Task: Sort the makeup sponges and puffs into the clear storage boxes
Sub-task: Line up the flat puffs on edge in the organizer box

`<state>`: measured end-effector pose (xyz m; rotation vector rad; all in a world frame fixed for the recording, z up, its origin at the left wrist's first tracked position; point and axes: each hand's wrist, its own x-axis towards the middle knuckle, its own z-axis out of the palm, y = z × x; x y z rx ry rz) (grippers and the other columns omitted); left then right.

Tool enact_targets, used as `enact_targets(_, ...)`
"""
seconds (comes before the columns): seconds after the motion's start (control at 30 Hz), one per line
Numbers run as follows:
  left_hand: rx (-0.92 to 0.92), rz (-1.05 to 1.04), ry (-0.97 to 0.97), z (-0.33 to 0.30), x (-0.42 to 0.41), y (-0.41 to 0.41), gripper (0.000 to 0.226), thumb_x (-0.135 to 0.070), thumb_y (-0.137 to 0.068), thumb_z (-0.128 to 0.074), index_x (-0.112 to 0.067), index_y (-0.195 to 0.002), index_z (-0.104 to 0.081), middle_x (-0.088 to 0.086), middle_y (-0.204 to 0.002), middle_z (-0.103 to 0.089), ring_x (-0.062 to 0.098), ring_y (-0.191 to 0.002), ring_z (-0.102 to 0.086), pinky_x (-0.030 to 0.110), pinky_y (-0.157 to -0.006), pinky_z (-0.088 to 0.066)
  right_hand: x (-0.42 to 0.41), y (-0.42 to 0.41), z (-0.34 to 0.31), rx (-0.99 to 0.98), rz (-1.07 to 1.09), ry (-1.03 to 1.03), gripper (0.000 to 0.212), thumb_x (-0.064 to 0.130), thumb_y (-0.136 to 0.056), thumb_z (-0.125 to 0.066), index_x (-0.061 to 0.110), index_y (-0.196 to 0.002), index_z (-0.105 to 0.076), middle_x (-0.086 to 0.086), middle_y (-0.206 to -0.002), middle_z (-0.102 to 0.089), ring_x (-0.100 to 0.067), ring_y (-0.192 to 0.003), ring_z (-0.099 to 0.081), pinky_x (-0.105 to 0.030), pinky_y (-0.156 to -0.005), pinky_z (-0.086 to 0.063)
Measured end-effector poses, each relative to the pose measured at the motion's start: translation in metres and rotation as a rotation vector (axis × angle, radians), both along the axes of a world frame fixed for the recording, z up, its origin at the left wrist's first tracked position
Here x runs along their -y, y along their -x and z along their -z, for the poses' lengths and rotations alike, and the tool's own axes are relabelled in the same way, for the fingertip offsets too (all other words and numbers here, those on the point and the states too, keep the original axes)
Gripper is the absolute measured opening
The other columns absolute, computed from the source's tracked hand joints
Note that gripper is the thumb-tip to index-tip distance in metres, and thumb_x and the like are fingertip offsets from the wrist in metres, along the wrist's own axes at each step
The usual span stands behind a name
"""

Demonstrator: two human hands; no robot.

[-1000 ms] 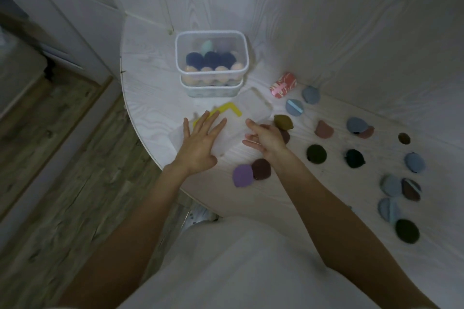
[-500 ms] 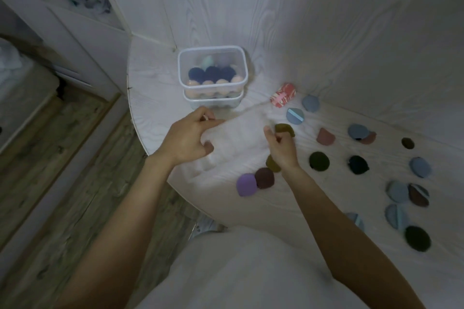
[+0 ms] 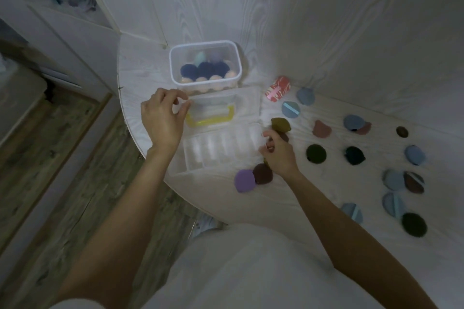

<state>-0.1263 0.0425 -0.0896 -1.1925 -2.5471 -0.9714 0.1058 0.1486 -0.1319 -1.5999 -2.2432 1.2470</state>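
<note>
Holding the flat clear box [image 3: 221, 145] open takes both hands here, and it sits at the rounded front edge of the desk [image 3: 288, 203], its long side running left to right between them. The left hand [image 3: 163, 120] has its fingers curled at the left end of the raised lid [image 3: 226, 105], near the yellow handle [image 3: 209, 118]; it seems to pinch the lid's edge, though the clear plastic makes the contact hard to read. The right hand [image 3: 277, 153] is curled at the right end of the ribbed tray, and whether it grips the tray's edge or something small I cannot tell.

What the next move depends on is where the puffs lie: almost all are to the right of the box, across the desk towards its right edge and back wall. The right hand is much the nearer. Nearest are the olive puff [image 3: 280, 125] just beyond its fingertips, and the brown puff [image 3: 262, 173] overlapping the purple puff [image 3: 244, 180] just beside its wrist at the box's front right corner. The dark green puff [image 3: 315, 154] lies a little further right. My judgement is that the left hand should steady the lid while the right one fetches.

Behind, near the back left corner, the tall clear tub [image 3: 204, 68] already holds round sponges.
</note>
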Motion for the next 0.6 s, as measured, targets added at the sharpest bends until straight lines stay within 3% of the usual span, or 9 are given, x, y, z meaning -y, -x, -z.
enact_targets(0.1,-0.027,0.106,0.072,0.001,-0.004,-0.001,0.022,-0.036,-0.088,-0.059,-0.017,-0.085,-0.07,0.002,-0.078,-0.065,0.019,-0.069,-0.058,0.027,-0.057,-0.037,0.001,-0.001,0.001,-0.013,0.024,-0.015,0.03,0.016,-0.09,-0.056,0.018,-0.12,-0.052,-0.002,-0.098,-0.054,-0.016,-0.089,-0.054,-0.029,-0.082,-0.046)
enact_targets(0.17,-0.058,0.144,0.069,0.005,0.001,-0.013,0.026,-0.036,-0.09,-0.056,-0.016,-0.085,-0.072,0.002,-0.08,-0.068,0.02,-0.071,-0.059,0.027,-0.056,-0.038,0.001,-0.001,0.002,-0.015,0.024,-0.028,0.029,0.018,-0.092,-0.055,0.016,-0.121,-0.052,-0.001,-0.1,-0.054,-0.013,-0.089,-0.052,-0.027,-0.081,-0.043)
enact_targets(0.27,0.044,0.184,0.043,0.018,0.02,-0.039,0.024,-0.036,-0.091,-0.054,-0.019,-0.091,-0.071,-0.002,-0.087,-0.067,0.017,-0.079,-0.059,0.024,-0.062,-0.041,0.003,-0.006,0.003,-0.093,0.061,-0.025,0.026,0.025,-0.095,-0.051,0.012,-0.118,-0.054,0.001,-0.101,-0.055,-0.013,-0.092,-0.053,-0.026,-0.082,-0.042)
enact_targets(0.37,0.143,0.215,0.126,0.045,0.051,-0.058,0.036,-0.047,-0.084,-0.054,-0.021,-0.105,-0.067,-0.001,-0.102,-0.066,0.019,-0.096,-0.056,0.031,-0.08,-0.046,0.004,-0.026,0.006,-0.185,0.126,-0.158,0.018,0.017,-0.097,-0.046,0.006,-0.104,-0.059,-0.008,-0.097,-0.063,-0.017,-0.087,-0.057,-0.023,-0.075,-0.039)
enact_targets(0.47,0.159,0.236,0.224,0.072,0.081,-0.067,0.054,-0.055,-0.074,-0.058,-0.023,-0.118,-0.059,0.007,-0.121,-0.056,0.026,-0.115,-0.046,0.038,-0.096,-0.038,0.008,-0.05,0.018,-0.05,-0.018,-0.265,0.008,0.008,-0.089,-0.056,0.006,-0.095,-0.061,-0.012,-0.092,-0.064,-0.021,-0.082,-0.057,-0.024,-0.07,-0.039)
enact_targets(0.6,0.081,0.306,0.255,0.081,0.09,-0.069,0.044,-0.048,-0.078,-0.058,-0.023,-0.114,-0.063,0.007,-0.121,-0.058,0.03,-0.122,-0.044,0.043,-0.102,-0.037,0.022,-0.051,0.04,0.271,-0.373,-0.304,0.041,0.025,-0.083,-0.064,0.013,-0.121,-0.055,-0.014,-0.124,-0.05,-0.03,-0.11,-0.048,-0.035,-0.089,-0.043)
